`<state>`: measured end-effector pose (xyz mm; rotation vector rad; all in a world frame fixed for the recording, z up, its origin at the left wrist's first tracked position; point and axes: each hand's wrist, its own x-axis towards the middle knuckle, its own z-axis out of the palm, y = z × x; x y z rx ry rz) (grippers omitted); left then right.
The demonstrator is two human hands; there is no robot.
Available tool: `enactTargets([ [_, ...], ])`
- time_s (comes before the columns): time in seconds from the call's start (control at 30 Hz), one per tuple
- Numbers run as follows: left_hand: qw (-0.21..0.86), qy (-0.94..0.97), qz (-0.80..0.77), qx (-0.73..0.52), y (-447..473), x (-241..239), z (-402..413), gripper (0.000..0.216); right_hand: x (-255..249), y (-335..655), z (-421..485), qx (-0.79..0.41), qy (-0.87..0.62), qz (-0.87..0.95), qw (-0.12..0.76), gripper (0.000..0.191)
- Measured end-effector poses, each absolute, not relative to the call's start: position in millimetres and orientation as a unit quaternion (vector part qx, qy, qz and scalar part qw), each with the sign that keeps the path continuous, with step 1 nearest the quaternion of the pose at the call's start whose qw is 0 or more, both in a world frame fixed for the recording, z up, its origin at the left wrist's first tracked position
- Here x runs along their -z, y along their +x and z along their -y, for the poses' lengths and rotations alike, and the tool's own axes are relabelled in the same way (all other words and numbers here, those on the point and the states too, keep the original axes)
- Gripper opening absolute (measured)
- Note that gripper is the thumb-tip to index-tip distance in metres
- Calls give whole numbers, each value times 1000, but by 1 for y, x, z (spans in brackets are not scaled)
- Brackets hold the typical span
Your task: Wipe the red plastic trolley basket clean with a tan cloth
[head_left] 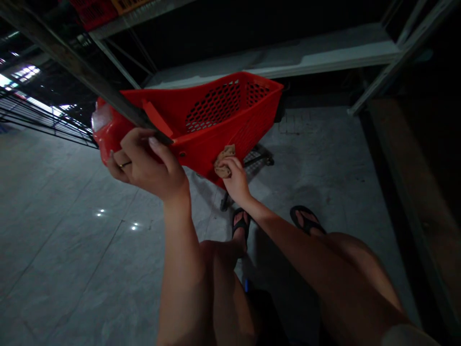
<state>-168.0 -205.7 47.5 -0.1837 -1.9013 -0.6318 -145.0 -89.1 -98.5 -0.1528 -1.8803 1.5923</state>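
Observation:
A red plastic shopping cart (201,144) with honeycomb-perforated walls stands on dark wheels in front of me. My right hand (236,180) is closed around a crumpled brown cloth (226,161), pressed against the near side wall of the cart. My left hand (149,166), with a ring on one finger, curls at the cart's handle end beside a clear-covered red part (103,120). Its palm side and exact contact are partly hidden. A grey metal bar (90,77) slants down from the upper left and reaches the thumb and forefinger of this hand.
Behind the cart runs a metal rack with a pale low shelf (345,55). Red and orange crates (95,12) sit on a higher shelf at the upper left. Black wire mesh (43,115) stands at the left. My sandalled feet (241,221) are on the grey tiled floor (90,230).

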Motion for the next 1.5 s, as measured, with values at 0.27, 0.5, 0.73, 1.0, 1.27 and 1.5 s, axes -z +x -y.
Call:
enactTargets([
  [0.27, 429, -88, 860, 262, -137, -63, 175, 29, 7, -147, 56, -588, 66, 686, 423, 50],
  [0.5, 331, -227, 892, 207, -131, -77, 166, 31, 78, -139, 25, -631, -71, 701, 324, 62],
  [0.73, 397, -202, 856, 263, -158, -74, 220, 38, 47, -122, 55, -668, 20, 674, 315, 58],
  [1.0, 435, -115, 855, 257, -166, -65, 211, 46, 6, -96, 100, -596, 121, 730, 311, 82],
  [1.27, 427, -231, 839, 244, -142, -62, 152, 40, 11, -116, 57, -583, 1, 690, 428, 63],
  [1.5, 469, -305, 795, 235, -122, -63, 135, 39, 56, -155, -29, -614, -52, 689, 383, 60],
])
